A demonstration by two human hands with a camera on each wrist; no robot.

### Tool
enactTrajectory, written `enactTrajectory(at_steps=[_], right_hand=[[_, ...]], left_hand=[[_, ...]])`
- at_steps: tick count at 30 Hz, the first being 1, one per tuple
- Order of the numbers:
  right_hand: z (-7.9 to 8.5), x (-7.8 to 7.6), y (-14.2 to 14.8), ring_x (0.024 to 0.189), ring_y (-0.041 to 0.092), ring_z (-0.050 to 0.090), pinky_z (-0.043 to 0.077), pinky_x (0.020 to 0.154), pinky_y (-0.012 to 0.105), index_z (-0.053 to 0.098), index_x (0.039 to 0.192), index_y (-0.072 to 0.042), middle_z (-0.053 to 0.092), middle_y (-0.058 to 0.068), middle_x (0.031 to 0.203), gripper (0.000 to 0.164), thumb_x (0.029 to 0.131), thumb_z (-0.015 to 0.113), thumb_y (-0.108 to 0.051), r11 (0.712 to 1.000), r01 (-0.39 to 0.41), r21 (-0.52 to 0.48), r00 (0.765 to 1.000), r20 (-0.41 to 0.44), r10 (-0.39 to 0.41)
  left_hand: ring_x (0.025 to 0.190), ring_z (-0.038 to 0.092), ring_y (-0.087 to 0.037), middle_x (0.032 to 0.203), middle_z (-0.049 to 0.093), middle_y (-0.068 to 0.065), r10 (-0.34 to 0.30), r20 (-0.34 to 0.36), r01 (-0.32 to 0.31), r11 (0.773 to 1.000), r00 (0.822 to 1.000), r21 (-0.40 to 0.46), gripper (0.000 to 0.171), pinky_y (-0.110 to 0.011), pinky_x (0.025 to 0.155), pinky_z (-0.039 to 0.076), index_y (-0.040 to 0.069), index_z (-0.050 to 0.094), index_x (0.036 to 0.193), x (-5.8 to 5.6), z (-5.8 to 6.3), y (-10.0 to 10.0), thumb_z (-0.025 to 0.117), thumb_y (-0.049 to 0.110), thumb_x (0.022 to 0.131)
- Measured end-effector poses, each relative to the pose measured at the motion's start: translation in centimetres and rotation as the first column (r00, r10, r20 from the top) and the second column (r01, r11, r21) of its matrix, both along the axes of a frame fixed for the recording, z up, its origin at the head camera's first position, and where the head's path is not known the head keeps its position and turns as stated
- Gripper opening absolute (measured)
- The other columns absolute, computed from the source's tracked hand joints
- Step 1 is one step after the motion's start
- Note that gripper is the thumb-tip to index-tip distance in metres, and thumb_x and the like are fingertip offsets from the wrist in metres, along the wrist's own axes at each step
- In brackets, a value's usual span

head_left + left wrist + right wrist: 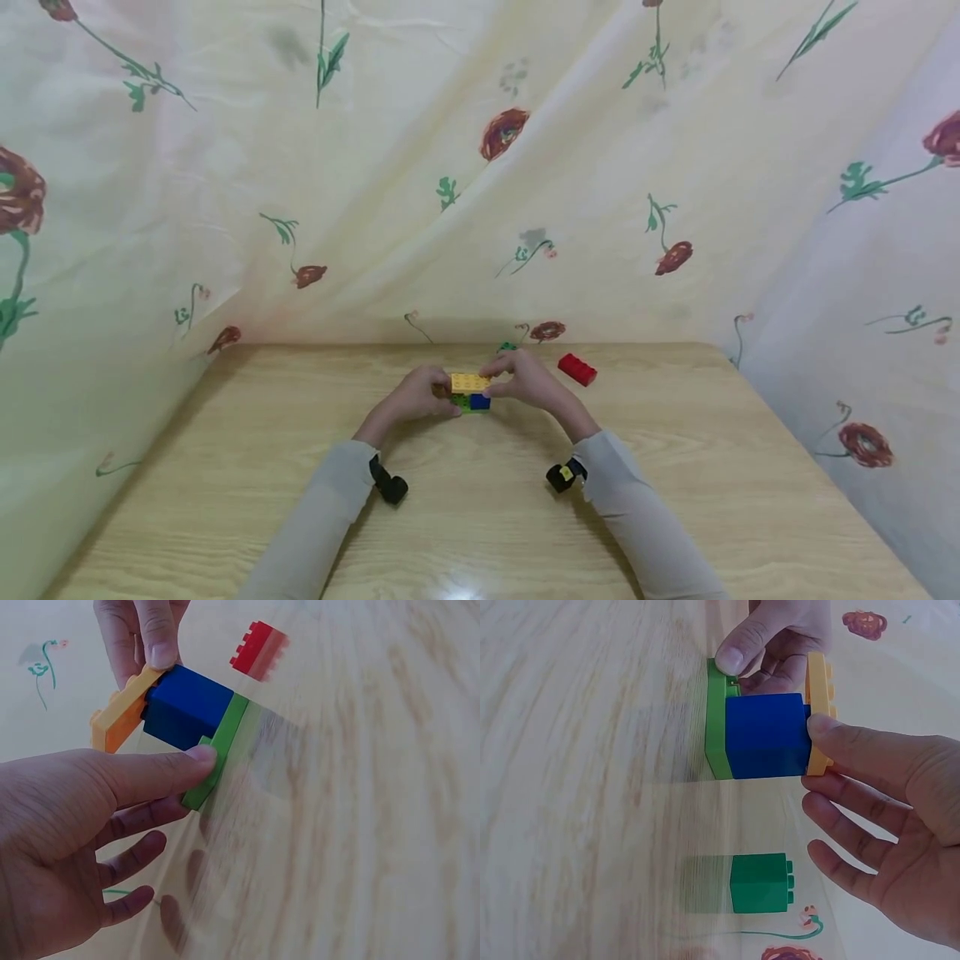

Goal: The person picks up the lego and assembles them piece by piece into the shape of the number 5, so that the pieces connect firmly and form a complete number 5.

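Observation:
A flat light green brick [717, 727] lies on the table with a blue brick [765, 735] standing on one end of it. Over the blue brick sits a thin yellow brick [469, 383], which juts out past it on the left; in the left wrist view it looks slightly tilted. My left hand [418, 395] pinches the free end of the light green brick between thumb and fingers. My right hand [525, 380] pinches the yellow brick at the end above the blue one. The other fingers of both hands are spread loosely.
Behind my right hand stands a dark green brick [759, 883]. To its right, a red brick [577, 369] lies near the back of the wooden table [465, 517]. A flowered cloth [375, 167] hangs along the table's back and sides.

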State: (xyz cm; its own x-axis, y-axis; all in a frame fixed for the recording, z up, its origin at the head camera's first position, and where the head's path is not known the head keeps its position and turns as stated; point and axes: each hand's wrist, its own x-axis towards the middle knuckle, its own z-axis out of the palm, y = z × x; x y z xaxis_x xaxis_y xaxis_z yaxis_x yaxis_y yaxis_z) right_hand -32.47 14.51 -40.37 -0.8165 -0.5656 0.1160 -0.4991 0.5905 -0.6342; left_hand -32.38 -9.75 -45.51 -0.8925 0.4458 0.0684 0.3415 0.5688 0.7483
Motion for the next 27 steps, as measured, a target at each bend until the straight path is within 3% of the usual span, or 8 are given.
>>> enactTrajectory(at_steps=[8, 14, 17, 27], right_hand=[[0.07, 0.32, 0.2, 0.115, 0.029, 0.06, 0.054, 0.094, 0.049, 0.077, 0.117, -0.006, 0.075, 0.01, 0.116, 0.031, 0.087, 0.081, -0.013, 1.0, 0.006, -0.01, 1.0, -0.015, -0.006], [-0.27, 0.05, -0.06, 0.106, 0.027, 0.061, 0.053, 0.086, 0.036, 0.077, 0.116, -0.008, 0.074, 0.007, 0.112, 0.03, 0.087, 0.081, -0.014, 1.0, -0.007, -0.017, 1.0, -0.022, 0.006], [-0.36, -0.01, -0.17, 0.105, 0.023, 0.06, 0.051, 0.087, 0.035, 0.077, 0.116, -0.009, 0.074, 0.005, 0.112, 0.03, 0.087, 0.081, -0.015, 1.0, -0.001, -0.014, 1.0, -0.012, 0.001], [-0.52, 0.46, 0.04, 0.103, 0.022, 0.061, 0.051, 0.09, 0.05, 0.078, 0.115, -0.009, 0.075, 0.007, 0.112, 0.03, 0.086, 0.082, -0.014, 1.0, 0.006, -0.025, 0.999, -0.046, -0.007]], left_hand=[[0.093, 0.06, -0.017, 0.101, 0.07, -0.004, -0.003, -0.007, 0.003, 1.0, 1.0, -0.014, 0.019, -0.031, 0.081, 0.048, 0.007, 0.076, 0.094, 0.28, 0.32, 0.26, 0.087, 0.016, 0.081], [0.093, 0.06, -0.017, 0.101, 0.069, -0.004, 0.012, -0.017, -0.012, 1.0, 1.0, -0.02, 0.018, -0.031, 0.08, 0.048, 0.007, 0.076, 0.092, 0.43, 0.33, -0.11, 0.087, 0.016, 0.08], [0.093, 0.06, -0.017, 0.099, 0.069, -0.004, 0.01, -0.019, -0.01, 1.0, 1.0, -0.014, 0.018, -0.032, 0.08, 0.048, 0.008, 0.076, 0.09, 0.43, 0.25, -0.29, 0.088, 0.016, 0.08], [0.093, 0.06, -0.017, 0.099, 0.067, -0.002, -0.002, -0.022, 0.002, 1.0, 1.0, -0.006, 0.015, -0.033, 0.081, 0.05, 0.01, 0.075, 0.088, 0.57, -0.18, -0.14, 0.087, 0.015, 0.081]])
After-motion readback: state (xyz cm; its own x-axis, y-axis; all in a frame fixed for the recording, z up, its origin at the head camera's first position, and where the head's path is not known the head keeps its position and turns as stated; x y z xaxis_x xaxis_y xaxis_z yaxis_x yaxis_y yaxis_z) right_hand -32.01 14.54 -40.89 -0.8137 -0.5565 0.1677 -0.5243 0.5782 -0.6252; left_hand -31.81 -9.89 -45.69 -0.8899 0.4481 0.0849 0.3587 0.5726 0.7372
